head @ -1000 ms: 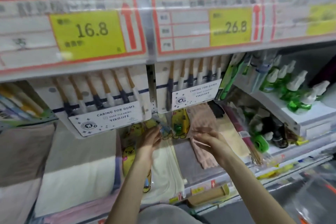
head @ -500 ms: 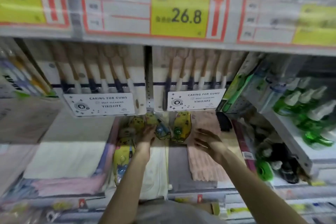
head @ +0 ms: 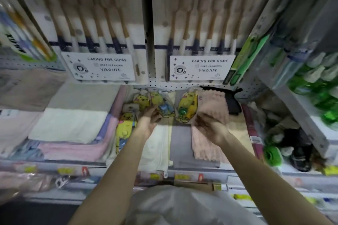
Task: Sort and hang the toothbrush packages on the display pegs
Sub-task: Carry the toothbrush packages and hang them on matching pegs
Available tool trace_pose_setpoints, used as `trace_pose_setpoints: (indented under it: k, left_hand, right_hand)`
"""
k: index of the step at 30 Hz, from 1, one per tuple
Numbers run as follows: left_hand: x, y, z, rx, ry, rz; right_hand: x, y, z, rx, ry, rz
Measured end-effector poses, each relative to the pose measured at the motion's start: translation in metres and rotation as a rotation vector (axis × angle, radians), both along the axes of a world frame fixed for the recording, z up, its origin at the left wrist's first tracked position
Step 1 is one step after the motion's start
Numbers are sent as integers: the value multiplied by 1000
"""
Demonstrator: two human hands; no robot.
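Head view looks down at a store shelf, with motion blur toward the edges. 4 yellow cartoon packages sit in a low cluster at the foot of the white pegboard, below 2 large toothbrush packs labelled "CARING FOR GUMS".

The yellow package with the blue figure hangs just above and right of the left hand. The yellow package with the green figure hangs between the 2 hands, up and to the left of the right hand. A 3rd yellow package sits partly behind the blue-figured one. A 4th yellow package is lower, just left of the left wrist; whether it hangs or lies flat cannot be told.

The left hand reaches upward and its fingertips meet the lower left edge of the package with the blue figure. Its fingers look mostly extended, but blur hides the thumb, so whether it pinches the wrapper or only touches it cannot be told.

The right hand is spread fairly wide, fingers apart and slightly bent, and it holds nothing. It hovers over a pink towel, close to the package with the green figure but apart from it.

Folded towels lie to the left, and green spray bottles stand on the right-hand shelf.
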State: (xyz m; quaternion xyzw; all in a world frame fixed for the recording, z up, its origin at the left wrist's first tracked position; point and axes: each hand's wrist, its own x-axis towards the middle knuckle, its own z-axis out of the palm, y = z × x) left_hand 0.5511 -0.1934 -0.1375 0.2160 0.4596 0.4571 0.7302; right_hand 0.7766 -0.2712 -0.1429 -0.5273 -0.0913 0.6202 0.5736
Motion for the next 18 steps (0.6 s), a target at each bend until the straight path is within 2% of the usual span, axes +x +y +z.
trace_pose_setpoints:
  k: [6, 11, 18]
  left_hand:
    - [2, 5, -9, -2, 65, -94]
    - [13, 0, -10, -20, 178, -193]
    - [13, 4, -11, -62, 176, -148]
  right_hand:
    - [-2, 13, -6, -4, -87, -19]
    - [-15, 27, -7, -134, -222, -73]
    - [-24, 44, -8, -268, -410, -85]
